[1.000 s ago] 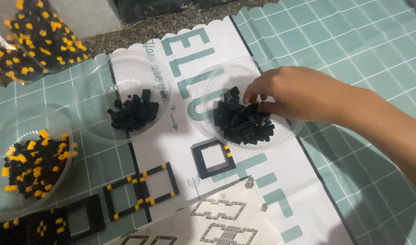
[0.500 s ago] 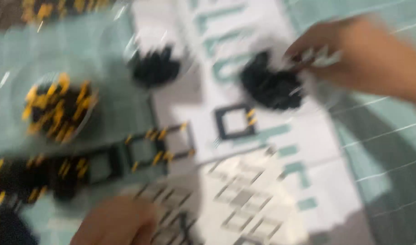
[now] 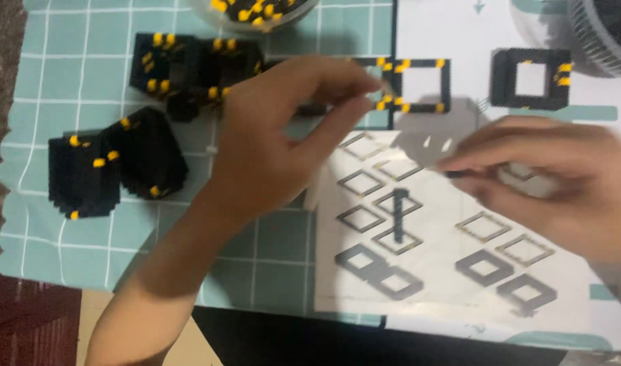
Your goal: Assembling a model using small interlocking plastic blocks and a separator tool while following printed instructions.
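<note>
From the head view, the left hand (image 3: 276, 142) pinches the double frame (image 3: 412, 85) at the mat's (image 3: 73, 74) top edge. The right hand (image 3: 561, 179) grips a small black piece (image 3: 456, 174) over the instruction sheet (image 3: 446, 271). One square frame (image 3: 531, 78) lies apart; two block stacks (image 3: 114, 166) sit left.

The mat (image 3: 73, 74) is pale teal, ruled with a white grid. On it the built block pieces (image 3: 114, 166) are black dotted with yellow — so is the flat double-square frame (image 3: 412, 85). The instruction sheet (image 3: 453, 251) is white, printed with grey and black diamond outlines.
</note>
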